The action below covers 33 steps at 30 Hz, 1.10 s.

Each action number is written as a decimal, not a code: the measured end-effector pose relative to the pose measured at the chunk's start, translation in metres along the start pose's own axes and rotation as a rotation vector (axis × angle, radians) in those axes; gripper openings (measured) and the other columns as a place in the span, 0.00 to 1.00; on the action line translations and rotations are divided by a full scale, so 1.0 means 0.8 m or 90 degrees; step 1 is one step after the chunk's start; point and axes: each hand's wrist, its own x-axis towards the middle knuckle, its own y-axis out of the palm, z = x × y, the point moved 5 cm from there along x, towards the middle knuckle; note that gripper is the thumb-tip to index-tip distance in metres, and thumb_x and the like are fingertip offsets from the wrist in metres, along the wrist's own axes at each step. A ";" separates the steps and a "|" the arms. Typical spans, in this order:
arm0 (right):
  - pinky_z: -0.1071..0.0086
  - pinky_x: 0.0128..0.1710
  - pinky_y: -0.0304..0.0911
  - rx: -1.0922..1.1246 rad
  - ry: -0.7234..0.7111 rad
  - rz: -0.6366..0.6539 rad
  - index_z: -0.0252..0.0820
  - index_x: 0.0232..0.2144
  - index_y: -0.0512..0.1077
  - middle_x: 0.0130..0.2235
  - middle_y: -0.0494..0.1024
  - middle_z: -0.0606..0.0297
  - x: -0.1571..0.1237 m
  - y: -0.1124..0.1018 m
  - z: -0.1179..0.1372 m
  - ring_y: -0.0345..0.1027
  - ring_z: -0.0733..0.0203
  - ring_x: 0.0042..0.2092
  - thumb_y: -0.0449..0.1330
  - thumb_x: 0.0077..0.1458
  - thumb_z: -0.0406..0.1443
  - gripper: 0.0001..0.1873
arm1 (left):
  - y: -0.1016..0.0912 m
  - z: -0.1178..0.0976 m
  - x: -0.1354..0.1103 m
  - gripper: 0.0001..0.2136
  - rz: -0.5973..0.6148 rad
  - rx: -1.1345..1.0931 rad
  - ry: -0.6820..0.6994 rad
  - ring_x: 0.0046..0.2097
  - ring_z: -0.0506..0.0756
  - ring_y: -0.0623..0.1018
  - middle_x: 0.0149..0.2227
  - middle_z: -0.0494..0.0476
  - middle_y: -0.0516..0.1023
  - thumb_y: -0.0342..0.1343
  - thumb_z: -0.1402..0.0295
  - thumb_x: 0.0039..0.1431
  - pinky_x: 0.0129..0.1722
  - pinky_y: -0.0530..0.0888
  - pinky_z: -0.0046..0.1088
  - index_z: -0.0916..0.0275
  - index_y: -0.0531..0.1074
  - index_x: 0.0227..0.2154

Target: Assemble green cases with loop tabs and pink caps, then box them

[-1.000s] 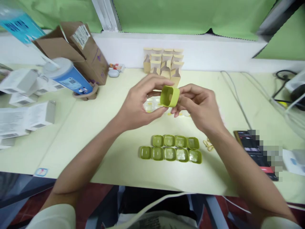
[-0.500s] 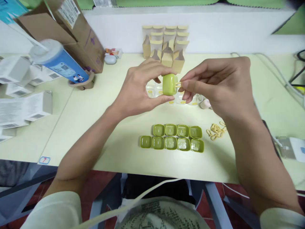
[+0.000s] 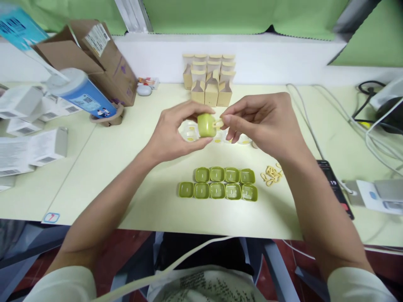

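Your left hand [image 3: 176,132] holds one green cup [image 3: 206,125] in narrow grip, above the worktop [image 3: 151,201], between its back and front edges. Your right hand [image 3: 264,126] pinches a yellow loop [image 3: 218,123] at the cup's base. Nearer the front edge stand nine other green cups [image 3: 217,191], with loose yellow loops [image 3: 272,174] toward the right edge.

Workroom: cardboard boxes [image 3: 211,95], long desk [image 3: 154,197].

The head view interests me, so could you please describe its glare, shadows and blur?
In the head view, small glints show inside the green cups; the same view shows a soft shadow on the table beside the right forearm, and leaves print on the white cartons too blurred to read.
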 end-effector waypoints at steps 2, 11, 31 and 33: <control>0.64 0.30 0.76 -0.015 -0.021 -0.029 0.43 0.32 0.82 0.29 0.83 0.64 -0.003 -0.006 0.006 0.75 0.61 0.28 0.79 0.59 0.40 0.11 | 0.001 0.015 -0.030 0.21 -0.007 0.010 -0.032 0.51 0.60 0.86 0.50 0.57 0.87 0.74 0.62 0.57 0.53 0.85 0.44 0.54 0.80 0.54; 0.66 0.26 0.74 -0.134 -0.098 -0.114 0.45 0.30 0.81 0.27 0.83 0.67 -0.009 -0.017 0.022 0.76 0.61 0.25 0.73 0.62 0.33 0.08 | 0.008 0.103 -0.138 0.18 0.008 0.059 -0.137 0.52 0.58 0.85 0.50 0.58 0.84 0.76 0.60 0.61 0.57 0.83 0.43 0.54 0.84 0.52; 0.63 0.33 0.76 -0.267 -0.127 -0.114 0.46 0.31 0.78 0.27 0.81 0.65 -0.005 -0.018 0.013 0.77 0.59 0.29 0.71 0.66 0.39 0.10 | 0.021 0.077 -0.136 0.15 -0.062 0.279 -0.076 0.49 0.58 0.84 0.51 0.60 0.85 0.66 0.64 0.72 0.53 0.85 0.41 0.58 0.80 0.58; 0.62 0.35 0.77 -0.276 -0.131 -0.117 0.46 0.31 0.79 0.26 0.81 0.65 -0.005 -0.019 0.012 0.78 0.58 0.30 0.71 0.66 0.38 0.10 | 0.019 0.077 -0.137 0.20 -0.065 0.237 -0.086 0.47 0.55 0.84 0.53 0.59 0.83 0.68 0.65 0.70 0.52 0.86 0.40 0.56 0.78 0.62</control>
